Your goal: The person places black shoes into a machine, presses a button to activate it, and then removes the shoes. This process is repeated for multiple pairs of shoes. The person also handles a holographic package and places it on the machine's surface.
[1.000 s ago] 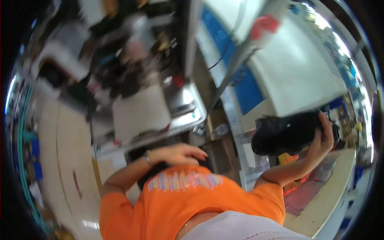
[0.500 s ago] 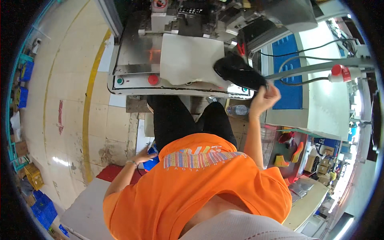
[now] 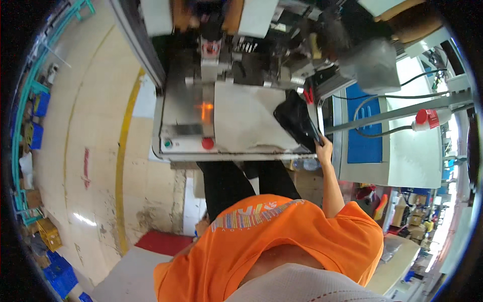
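Here the right hand (image 3: 324,149) grips a black shoe (image 3: 297,120) beside a red round button (image 3: 207,143).

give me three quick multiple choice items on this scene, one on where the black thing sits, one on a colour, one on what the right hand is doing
1. Where is the black floppy item?
A. on the floor by the yellow line
B. on the right part of the metal machine table
C. on the blue panel

2. What colour is the round button at the table's front edge?
A. red
B. white
C. yellow

3. What is the right hand doing?
A. hanging free at the side
B. pressing the button
C. gripping the near end of the black item

Answers: 1 B, it lies on the pale sheet at the table's right end. 2 A, it shows red beside a smaller green one. 3 C, the fingers close on its edge.
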`<act>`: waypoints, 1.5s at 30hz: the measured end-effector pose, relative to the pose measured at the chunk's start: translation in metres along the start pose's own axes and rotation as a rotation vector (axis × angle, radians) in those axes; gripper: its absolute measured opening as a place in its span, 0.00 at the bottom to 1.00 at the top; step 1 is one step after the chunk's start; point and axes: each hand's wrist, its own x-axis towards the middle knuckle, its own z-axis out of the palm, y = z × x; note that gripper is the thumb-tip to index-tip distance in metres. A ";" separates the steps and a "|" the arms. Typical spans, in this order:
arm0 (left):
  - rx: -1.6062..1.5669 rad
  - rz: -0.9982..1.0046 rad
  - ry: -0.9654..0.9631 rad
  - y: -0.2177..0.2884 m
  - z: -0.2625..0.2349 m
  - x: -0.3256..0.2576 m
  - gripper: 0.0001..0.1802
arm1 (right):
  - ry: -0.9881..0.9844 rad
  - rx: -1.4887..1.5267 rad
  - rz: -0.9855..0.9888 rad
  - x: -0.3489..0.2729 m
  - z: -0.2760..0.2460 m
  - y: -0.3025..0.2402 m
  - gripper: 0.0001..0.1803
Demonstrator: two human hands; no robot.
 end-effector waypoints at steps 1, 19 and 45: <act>-0.004 -0.013 -0.023 0.000 -0.006 0.001 0.23 | -0.005 -0.050 -0.040 -0.001 -0.003 -0.016 0.15; -0.067 0.079 -0.520 -0.099 -0.031 0.042 0.12 | -0.032 -0.055 -0.012 -0.005 -0.015 -0.037 0.17; -1.802 0.481 -0.923 0.332 -0.424 0.049 0.14 | -0.102 0.059 -0.609 -0.173 -0.103 -0.121 0.36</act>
